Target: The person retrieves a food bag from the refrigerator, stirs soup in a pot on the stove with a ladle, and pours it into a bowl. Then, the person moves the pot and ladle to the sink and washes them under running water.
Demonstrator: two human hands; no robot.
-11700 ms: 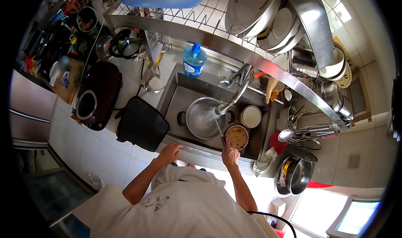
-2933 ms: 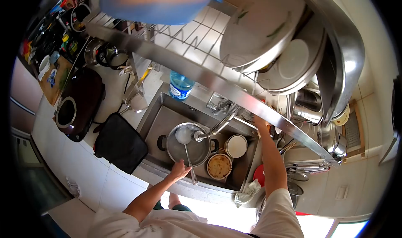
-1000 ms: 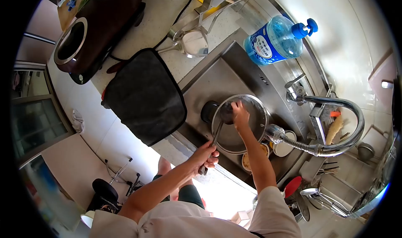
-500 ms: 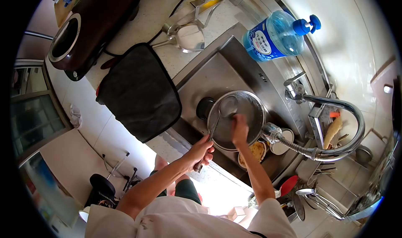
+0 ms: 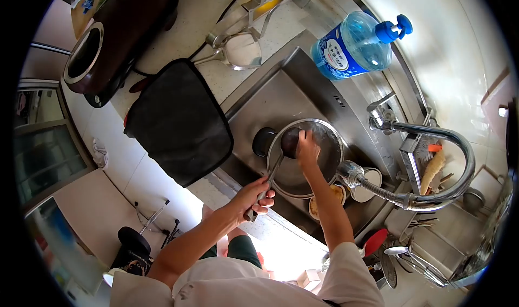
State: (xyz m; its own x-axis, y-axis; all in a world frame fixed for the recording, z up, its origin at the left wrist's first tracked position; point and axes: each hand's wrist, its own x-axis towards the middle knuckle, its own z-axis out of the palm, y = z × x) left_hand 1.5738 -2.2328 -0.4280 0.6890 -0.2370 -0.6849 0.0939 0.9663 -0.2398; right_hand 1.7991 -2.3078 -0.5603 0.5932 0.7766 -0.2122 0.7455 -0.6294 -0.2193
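Observation:
My left hand (image 5: 254, 197) is wrapped round the handle of a metal ladle (image 5: 276, 168), in front of the sink. The ladle's round bowl, now dark, lies over a metal pot (image 5: 327, 176) that stands in the sink and seems to hold water. Fingers curled, my right hand (image 5: 307, 150) is at the right edge of the ladle bowl; whatever is between its fingers is hidden. A round black thing (image 5: 263, 141) sits against the pot's left side. A curved chrome faucet (image 5: 440, 133) reaches over the sink, its spout end beside the pot's right rim.
A blue pump bottle (image 5: 351, 46) stands behind the sink (image 5: 281, 93). Left of it, a black mat (image 5: 181, 120) overhangs the counter edge. A metal spatula (image 5: 241, 52) lies beyond. Dishes (image 5: 366, 185) sit in the sink below the spout. Utensils (image 5: 413, 261) are at right.
The ladle bowl has gone from bright to dark, as though turned. My right hand has moved up a little, to the bowl's edge. My left hand has shifted slightly left, still on the handle.

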